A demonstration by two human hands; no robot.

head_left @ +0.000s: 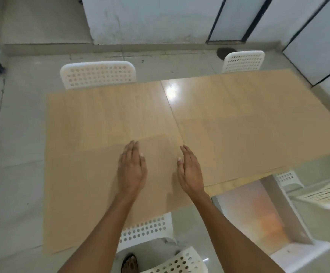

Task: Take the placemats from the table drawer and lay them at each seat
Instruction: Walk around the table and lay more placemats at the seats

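A tan placemat [81, 194] lies on the near left part of the light wooden table [101, 111], reaching its near edge. A second tan placemat [258, 146] lies on the near right part. My left hand [132, 168] rests flat on the left placemat near its right side, palm down and holding nothing. My right hand [189, 172] is flat, palm down, at that placemat's right edge, by the seam in the table top, and also holds nothing. Below the table's near edge on the right, a white-sided drawer [258, 213] stands open; I cannot make out its contents.
White perforated chairs stand around the table: one at the far left [98, 74], one at the far right [243, 61], one tucked under the near edge [150, 229], one at the right [327, 194]. Another chair back [179, 261] is beside my foot [129, 263].
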